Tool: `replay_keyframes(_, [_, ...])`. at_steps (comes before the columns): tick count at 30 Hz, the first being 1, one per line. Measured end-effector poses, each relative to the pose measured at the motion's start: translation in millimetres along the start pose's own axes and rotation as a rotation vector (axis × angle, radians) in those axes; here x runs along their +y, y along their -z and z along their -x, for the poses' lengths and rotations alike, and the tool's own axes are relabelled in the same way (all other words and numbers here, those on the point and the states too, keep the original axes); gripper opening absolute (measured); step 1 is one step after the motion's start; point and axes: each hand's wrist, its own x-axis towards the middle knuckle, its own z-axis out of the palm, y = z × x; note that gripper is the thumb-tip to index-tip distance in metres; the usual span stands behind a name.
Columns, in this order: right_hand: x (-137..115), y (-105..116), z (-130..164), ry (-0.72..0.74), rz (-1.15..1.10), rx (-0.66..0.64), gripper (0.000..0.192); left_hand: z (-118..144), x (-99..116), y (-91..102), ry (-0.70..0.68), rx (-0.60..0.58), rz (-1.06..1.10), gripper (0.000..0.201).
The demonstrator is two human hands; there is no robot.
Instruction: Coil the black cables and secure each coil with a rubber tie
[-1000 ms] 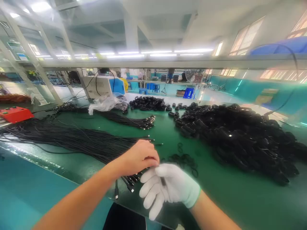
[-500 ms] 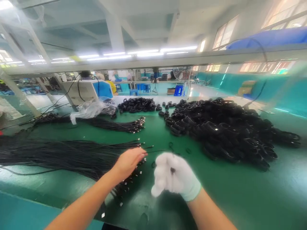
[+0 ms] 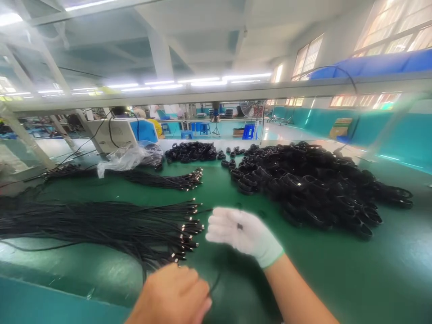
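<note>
The left edge cuts off the cables (image 3: 84, 220).

Before me — lit tube lights (image 3: 206, 83), twelve o'clock; pale pillar (image 3: 160, 56), eleven; bright windows (image 3: 394, 24), two; teal-painted wall (image 3: 388, 132), three o'clock.

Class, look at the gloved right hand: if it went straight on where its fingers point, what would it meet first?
Most likely the cable tips of the near bundle, just ahead of the right hand; depth is unclear, so it might pass above them.
</note>
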Motion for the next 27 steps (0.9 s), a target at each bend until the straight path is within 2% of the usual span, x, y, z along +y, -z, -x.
replay_keyframes(1, [5.9, -1.8, 1.0, -0.061, 0.043, -0.039, 0.029, -10.1, -7.3, 9.8, 0.084, -0.004, 0.054, 0.019])
replay_keyframes(3, [16.9, -8.3, 3.2, -0.182, 0.110, -0.128, 0.046, -30.4, -24.7, 23.2, 0.260, -0.107, 0.187, 0.015])
replay_keyframes(5, [25.4, -15.9, 4.8, -0.269, 0.125, -0.194, 0.053, -46.8, -40.9, 26.4, 0.398, -0.186, 0.317, 0.009])
replay_keyframes(8, [33.7, -23.3, 5.2, -0.304, 0.103, -0.211, 0.051, -59.3, -55.1, 18.0, 0.511, -0.226, 0.446, 0.007])
replay_keyframes(14, [41.4, -26.0, 3.9, -0.289, 0.041, -0.184, 0.045, -61.0, -66.6, -7.9, 0.574, -0.223, 0.567, 0.012])
replay_keyframes(16, [36.7, -27.7, 3.1, -0.232, -0.046, -0.177, 0.037, -53.7, -68.2, -22.8, 0.573, -0.242, 0.651, 0.017])
replay_keyframes(18, [27.8, -28.9, 1.5, -0.128, -0.144, -0.154, 0.027, -39.4, -63.1, -41.0, 0.563, -0.252, 0.642, 0.025])
replay_keyframes(21, [15.3, -26.9, -1.5, 0.052, -0.173, -0.070, 0.025, -12.6, -40.3, -59.7, 0.530, -0.310, 0.314, 0.027])
replay_keyframes(22, [13.7, -25.2, -2.3, 0.091, -0.138, -0.031, 0.023, -5.9, -30.7, -59.7, 0.488, -0.359, 0.192, 0.024])
replay_keyframes(24, [16.5, -21.2, -3.1, 0.099, -0.043, 0.022, 0.020, -1.9, -14.6, -48.1, 0.339, -0.440, 0.030, 0.018])
replay_keyframes(25, [20.5, -19.5, -2.9, 0.067, -0.001, 0.021, 0.020, -5.6, -10.6, -37.6, 0.249, -0.442, -0.007, 0.016])
replay_keyframes(27, [30.8, -17.7, -1.2, -0.042, 0.043, -0.058, 0.028, -22.0, -13.8, -12.5, 0.122, -0.367, -0.042, 0.016])
